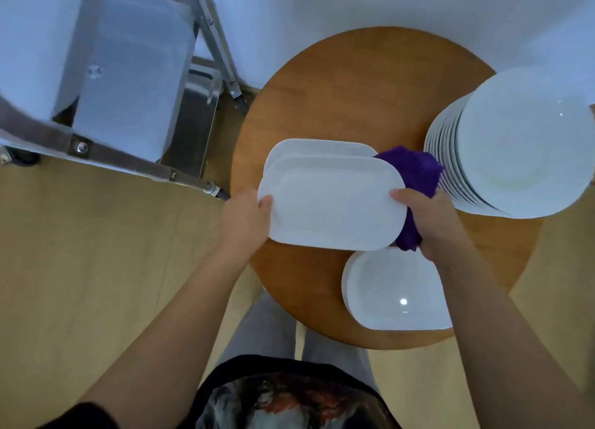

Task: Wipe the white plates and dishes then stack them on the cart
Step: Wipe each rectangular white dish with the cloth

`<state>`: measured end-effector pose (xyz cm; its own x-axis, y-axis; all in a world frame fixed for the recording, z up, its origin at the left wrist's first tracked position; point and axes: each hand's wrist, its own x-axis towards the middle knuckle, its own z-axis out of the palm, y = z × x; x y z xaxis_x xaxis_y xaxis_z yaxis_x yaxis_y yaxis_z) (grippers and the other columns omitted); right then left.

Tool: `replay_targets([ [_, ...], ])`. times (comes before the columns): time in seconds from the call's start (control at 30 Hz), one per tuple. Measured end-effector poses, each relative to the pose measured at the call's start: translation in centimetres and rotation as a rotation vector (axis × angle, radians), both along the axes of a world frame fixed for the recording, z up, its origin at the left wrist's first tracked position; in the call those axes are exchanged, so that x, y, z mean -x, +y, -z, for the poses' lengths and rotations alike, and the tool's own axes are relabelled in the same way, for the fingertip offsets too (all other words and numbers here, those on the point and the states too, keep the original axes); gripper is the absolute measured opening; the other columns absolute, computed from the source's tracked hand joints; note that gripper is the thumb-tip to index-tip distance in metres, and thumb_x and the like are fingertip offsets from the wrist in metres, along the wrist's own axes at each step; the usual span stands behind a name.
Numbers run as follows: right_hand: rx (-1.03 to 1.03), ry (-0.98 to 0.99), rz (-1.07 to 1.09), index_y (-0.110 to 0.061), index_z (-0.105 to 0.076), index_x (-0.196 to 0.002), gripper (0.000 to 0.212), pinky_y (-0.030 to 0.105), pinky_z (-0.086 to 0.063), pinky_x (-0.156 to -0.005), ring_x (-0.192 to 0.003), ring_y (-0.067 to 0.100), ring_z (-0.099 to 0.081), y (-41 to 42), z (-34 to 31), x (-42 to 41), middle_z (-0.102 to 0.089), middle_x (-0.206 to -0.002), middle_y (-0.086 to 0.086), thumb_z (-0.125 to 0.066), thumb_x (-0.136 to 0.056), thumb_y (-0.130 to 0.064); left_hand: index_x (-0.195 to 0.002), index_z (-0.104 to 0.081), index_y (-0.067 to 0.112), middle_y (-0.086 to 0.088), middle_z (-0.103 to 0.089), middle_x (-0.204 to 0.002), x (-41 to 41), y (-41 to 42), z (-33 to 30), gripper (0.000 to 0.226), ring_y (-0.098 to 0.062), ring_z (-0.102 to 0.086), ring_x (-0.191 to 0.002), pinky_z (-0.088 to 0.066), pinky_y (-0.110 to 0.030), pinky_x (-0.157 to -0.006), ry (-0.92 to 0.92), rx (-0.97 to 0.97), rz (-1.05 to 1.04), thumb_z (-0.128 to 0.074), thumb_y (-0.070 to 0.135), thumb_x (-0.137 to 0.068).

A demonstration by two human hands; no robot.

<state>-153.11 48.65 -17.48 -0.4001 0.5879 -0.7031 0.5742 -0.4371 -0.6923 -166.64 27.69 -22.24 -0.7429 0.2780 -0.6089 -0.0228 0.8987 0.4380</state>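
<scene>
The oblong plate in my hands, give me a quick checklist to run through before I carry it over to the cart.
1. Left hand grips the oblong plate at its left edge: ok.
2. Right hand holds the right edge, thumb on top: ok.
3. Purple cloth is bunched under the right hand against the plate, so it may travel along: not ok.
4. Plate is wiped all over: cannot tell.
5. Plate is lifted off the second oblong plate behind it: cannot tell.
6. Cart stands to the left with room on its shelf: cannot tell.
</scene>
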Motion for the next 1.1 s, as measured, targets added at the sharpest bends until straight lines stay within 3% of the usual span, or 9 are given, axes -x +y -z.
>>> replay_targets([
  [0.13, -0.417, -0.195, -0.217, -0.019, -0.052, -0.093, 0.019, 0.018, -0.039, -0.059, -0.069, 0.003, -0.053, 0.7, 1.8, 1.9, -0.056, -0.077, -0.009, -0.066, -0.082, -0.012, -0.086, -0.06, 0.007, -0.007, -0.059, -0.075, 1.4, 0.7, 1.7, 0.035, -0.029, -0.061, -0.079, -0.054, -0.04, -0.074, 0.02, 0.021, 0.028, -0.044, 0.035, -0.098],
  [0.4, -0.699, -0.385, -0.301, -0.01, -0.056, -0.108, 0.024, 0.029, -0.04, -0.073, -0.082, 0.015, -0.052, -0.2, 4.3, 3.0, -0.055, -0.09, -0.002, -0.064, -0.085, -0.017, -0.089, -0.057, 0.014, -0.005, -0.059, -0.074, 2.5, 1.0, 2.5, 0.044, -0.021, -0.06, -0.072, -0.056, -0.034, -0.067, 0.23, 0.268, 0.299, -0.03, 0.048, -0.099],
  [0.5, -0.713, -0.366, -0.196, -0.011, -0.057, -0.109, 0.024, 0.027, -0.039, -0.075, -0.083, 0.015, -0.052, -0.5, 4.3, 3.2, -0.056, -0.091, -0.003, -0.062, -0.087, -0.02, -0.088, -0.057, 0.014, -0.003, -0.057, -0.072, 2.8, 1.3, 2.5, 0.046, -0.02, -0.06, -0.069, -0.052, -0.03, -0.062, 0.259, 0.277, 0.343, -0.028, 0.048, -0.1],
  [0.57, -0.72, -0.307, -0.089, -0.012, -0.057, -0.109, 0.024, 0.022, -0.038, -0.074, -0.085, 0.014, -0.054, -0.8, 4.0, 2.9, -0.057, -0.092, -0.003, -0.061, -0.087, -0.019, -0.089, -0.059, 0.013, -0.004, -0.059, -0.074, 2.9, 1.7, 2.4, 0.049, -0.021, -0.061, -0.071, -0.054, -0.032, -0.066, 0.261, 0.285, 0.354, -0.026, 0.048, -0.1],
  [0.73, -0.768, -0.175, 0.164, -0.006, -0.055, -0.12, 0.039, -0.006, -0.035, -0.066, -0.089, 0.006, -0.052, -1.6, 2.2, 0.8, -0.056, -0.1, -0.007, -0.067, -0.084, -0.013, -0.091, -0.062, 0.008, -0.008, -0.06, -0.076, 2.8, 2.2, 2.3, 0.059, -0.025, -0.063, -0.074, -0.055, -0.035, -0.071, 0.234, 0.341, 0.337, -0.021, 0.049, -0.1],
  [0.87, -0.682, -0.111, 0.207, -0.005, -0.057, -0.114, 0.033, -0.001, -0.041, -0.065, -0.076, 0.002, -0.056, -2.4, 0.9, -2.2, -0.06, -0.094, -0.004, -0.069, -0.084, -0.012, -0.084, -0.054, 0.011, -0.007, -0.056, -0.075, 1.0, 1.6, 1.7, 0.062, -0.026, -0.058, -0.076, -0.046, -0.033, -0.067, 0.143, 0.408, 0.253, -0.016, 0.058, -0.097],
  [0.97, -0.624, -0.07, 0.231, -0.016, -0.056, -0.109, 0.03, 0.003, -0.045, -0.065, -0.076, -0.004, -0.059, -2.9, 0.0, -5.1, -0.06, -0.088, -0.012, -0.071, -0.083, -0.015, -0.075, -0.052, 0.014, -0.011, -0.064, -0.083, -3.1, 1.3, 1.1, 0.051, -0.027, -0.062, -0.078, -0.053, -0.036, -0.072, 0.036, 0.252, 0.295, -0.03, 0.055, -0.096],
  [1.03, -0.589, -0.057, 0.272, -0.027, -0.054, -0.099, 0.026, 0.002, -0.044, -0.063, -0.074, -0.009, -0.06, -3.0, -0.4, -7.3, -0.059, -0.085, -0.02, -0.072, -0.083, -0.018, -0.068, -0.047, 0.019, -0.005, -0.062, -0.075, -7.1, 1.6, 0.4, 0.047, -0.021, -0.059, -0.069, -0.051, -0.034, -0.065, -0.024, 0.168, 0.353, -0.038, 0.057, -0.093],
  [1.1, -0.58, -0.075, 0.319, -0.027, -0.056, -0.098, 0.024, 0.008, -0.047, -0.067, -0.077, -0.001, -0.062, -2.8, -0.7, -9.5, -0.061, -0.084, -0.017, -0.072, -0.082, -0.021, -0.069, -0.044, 0.024, 0.004, -0.054, -0.067, -11.3, 2.3, 0.1, 0.045, -0.013, -0.053, -0.062, -0.042, -0.029, -0.054, -0.05, 0.173, 0.421, -0.04, 0.064, -0.089],
])
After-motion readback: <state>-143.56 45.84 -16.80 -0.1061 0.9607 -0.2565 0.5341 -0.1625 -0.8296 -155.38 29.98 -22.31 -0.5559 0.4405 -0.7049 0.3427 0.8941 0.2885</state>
